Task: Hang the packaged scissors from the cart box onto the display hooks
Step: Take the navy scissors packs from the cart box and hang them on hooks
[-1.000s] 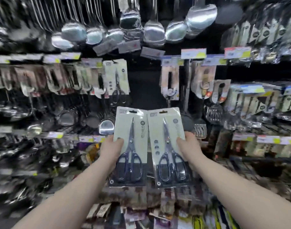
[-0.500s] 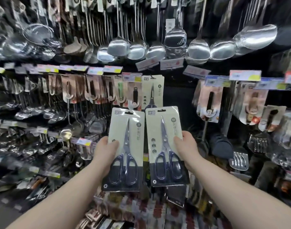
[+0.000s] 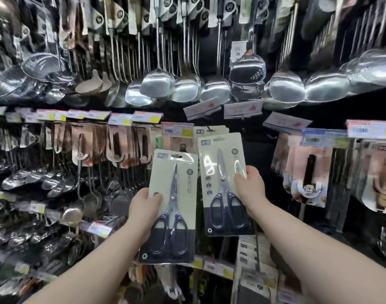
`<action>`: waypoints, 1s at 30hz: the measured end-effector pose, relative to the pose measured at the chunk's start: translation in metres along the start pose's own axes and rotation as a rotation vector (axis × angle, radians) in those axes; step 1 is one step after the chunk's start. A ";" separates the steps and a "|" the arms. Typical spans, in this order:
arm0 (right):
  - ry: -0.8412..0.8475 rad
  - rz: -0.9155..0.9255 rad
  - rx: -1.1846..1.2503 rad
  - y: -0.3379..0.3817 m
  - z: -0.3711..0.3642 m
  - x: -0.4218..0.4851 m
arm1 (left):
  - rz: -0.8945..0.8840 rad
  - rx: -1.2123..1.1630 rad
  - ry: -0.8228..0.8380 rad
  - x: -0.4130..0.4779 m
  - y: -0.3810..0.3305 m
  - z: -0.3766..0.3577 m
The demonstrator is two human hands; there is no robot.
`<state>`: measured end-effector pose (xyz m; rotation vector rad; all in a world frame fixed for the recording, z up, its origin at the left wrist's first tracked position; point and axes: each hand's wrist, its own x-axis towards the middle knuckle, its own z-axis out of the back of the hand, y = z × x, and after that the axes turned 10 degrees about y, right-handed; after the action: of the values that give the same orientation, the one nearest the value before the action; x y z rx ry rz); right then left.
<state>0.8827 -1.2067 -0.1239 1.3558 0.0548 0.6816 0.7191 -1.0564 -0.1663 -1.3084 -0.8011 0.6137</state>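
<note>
Left hand (image 3: 145, 208) gripping scissors pack (image 3: 171, 207), upright

Two upright carded scissors packs (image 3: 170, 205) (image 3: 224, 183)

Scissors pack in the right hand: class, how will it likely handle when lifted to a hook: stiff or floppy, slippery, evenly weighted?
The scissors pack probably stays stiff: it stands flat though the right hand pinches only one edge. Its glossy plastic front shows glare, so it is likely slippery. The handles sit low, so it is perhaps bottom-heavy.
</note>
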 end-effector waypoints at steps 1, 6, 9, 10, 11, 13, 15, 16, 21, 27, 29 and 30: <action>-0.003 0.009 0.001 0.000 -0.002 0.007 | -0.002 -0.002 -0.004 0.007 0.002 -0.001; -0.018 0.030 -0.018 0.005 -0.011 0.027 | 0.022 -0.011 0.016 0.032 0.015 -0.002; -0.030 0.037 -0.044 0.009 -0.018 0.036 | 0.016 -0.039 0.055 0.045 0.017 -0.003; -0.040 0.036 -0.048 0.010 -0.020 0.038 | 0.014 -0.052 0.071 0.048 0.016 -0.004; -0.053 0.033 -0.051 0.012 -0.022 0.041 | 0.018 -0.062 0.086 0.051 0.015 -0.004; -0.078 0.028 -0.053 0.014 -0.027 0.044 | 0.018 -0.078 0.117 0.056 0.013 -0.005; -0.098 0.032 -0.067 0.015 -0.031 0.047 | 0.006 -0.073 0.148 0.059 0.011 -0.005; -0.107 0.033 -0.073 0.016 -0.033 0.049 | 0.001 -0.070 0.156 0.061 0.010 -0.004; -0.121 0.033 -0.080 0.019 -0.044 0.057 | 0.010 -0.093 0.196 0.074 0.013 -0.003; -0.159 -0.010 -0.041 0.012 -0.052 0.068 | 0.015 -0.104 0.221 0.081 0.015 -0.003; -0.163 -0.032 -0.027 0.009 -0.052 0.073 | 0.015 -0.118 0.226 0.082 0.014 -0.004; -0.164 -0.040 -0.014 0.007 -0.053 0.075 | 0.016 -0.118 0.228 0.083 0.014 -0.005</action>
<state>0.9188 -1.1238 -0.1049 1.3893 -0.0538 0.5342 0.7738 -0.9919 -0.1664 -1.4645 -0.6475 0.4244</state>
